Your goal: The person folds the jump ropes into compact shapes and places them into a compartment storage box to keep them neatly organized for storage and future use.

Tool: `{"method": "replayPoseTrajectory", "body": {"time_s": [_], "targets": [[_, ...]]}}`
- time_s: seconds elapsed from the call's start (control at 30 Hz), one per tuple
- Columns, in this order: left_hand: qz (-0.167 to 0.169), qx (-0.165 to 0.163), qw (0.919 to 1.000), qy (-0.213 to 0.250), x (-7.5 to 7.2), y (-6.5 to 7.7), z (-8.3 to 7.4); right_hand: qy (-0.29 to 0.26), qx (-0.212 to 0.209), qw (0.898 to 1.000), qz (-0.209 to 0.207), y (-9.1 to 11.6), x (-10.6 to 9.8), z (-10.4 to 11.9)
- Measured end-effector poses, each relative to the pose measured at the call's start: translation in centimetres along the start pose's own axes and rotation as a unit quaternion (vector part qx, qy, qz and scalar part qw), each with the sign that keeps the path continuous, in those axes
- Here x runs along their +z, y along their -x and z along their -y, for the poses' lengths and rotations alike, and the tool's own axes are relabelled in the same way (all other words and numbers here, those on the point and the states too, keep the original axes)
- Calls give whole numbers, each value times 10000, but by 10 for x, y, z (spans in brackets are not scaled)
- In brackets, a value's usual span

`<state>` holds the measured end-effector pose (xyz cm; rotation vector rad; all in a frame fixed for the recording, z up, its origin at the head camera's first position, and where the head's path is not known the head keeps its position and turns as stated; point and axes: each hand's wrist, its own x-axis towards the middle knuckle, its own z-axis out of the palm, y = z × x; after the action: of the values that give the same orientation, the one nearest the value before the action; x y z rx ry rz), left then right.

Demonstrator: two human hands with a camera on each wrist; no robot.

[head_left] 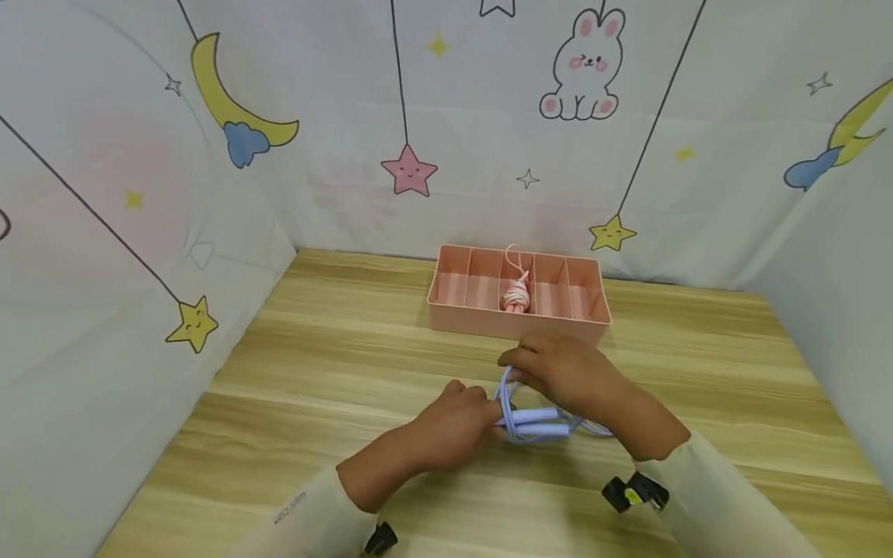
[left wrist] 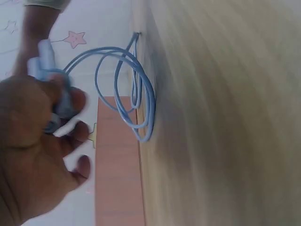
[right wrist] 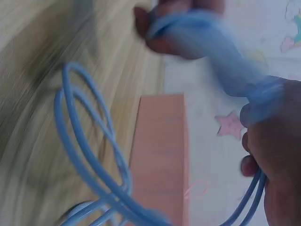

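Observation:
A light-blue jump rope is held between both hands over the wooden table. Its two handles (head_left: 536, 429) lie side by side, with turns of blue cord (head_left: 508, 403) across them. My left hand (head_left: 456, 425) grips the handles at their left ends, thumb and fingers curled round them in the left wrist view. Above and to the right, my right hand (head_left: 572, 372) pinches the cord where it loops up. Loose loops of cord (left wrist: 149, 96) hang close over the table in the left wrist view. In the right wrist view the handles are blurred.
Behind the hands stands a pink divided box (head_left: 460, 316). Its middle compartment holds a pink-and-white wound jump rope (head_left: 516, 297), whose cord end sticks up. A white printed curtain (head_left: 335, 194) encloses the back and sides of the wooden table (head_left: 314, 349).

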<state>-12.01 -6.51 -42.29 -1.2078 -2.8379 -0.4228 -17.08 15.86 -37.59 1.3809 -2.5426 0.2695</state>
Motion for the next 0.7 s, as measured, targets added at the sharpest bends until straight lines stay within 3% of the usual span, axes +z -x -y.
{"method": "replayPoseTrajectory", "body": {"time_s": [0.07,0.1,0.17,0.23,0.3,0.47,0.7], "targets": [[-404,58,9954,862,-1,1,2,-422,438,9980,151,3,7,-3],[-680,69,9894,1281,-2,1,2,-677,632,9955,214,6,12,-3],[-1227,-17,9717,2017,-1,1,4,-936,915,9906,387,9,21,1],[-1623,-211,9574,2380,1,1,5,-1054,1028,9877,523,11,30,7],[-1793,-598,9522,2400,4,1,5,-943,1016,9887,574,13,35,14],[-1724,-1480,9525,2029,9,0,5,-699,948,9911,620,19,36,27],[-1852,-1884,9552,1335,13,-6,3,-576,835,9921,734,16,37,35]]}}
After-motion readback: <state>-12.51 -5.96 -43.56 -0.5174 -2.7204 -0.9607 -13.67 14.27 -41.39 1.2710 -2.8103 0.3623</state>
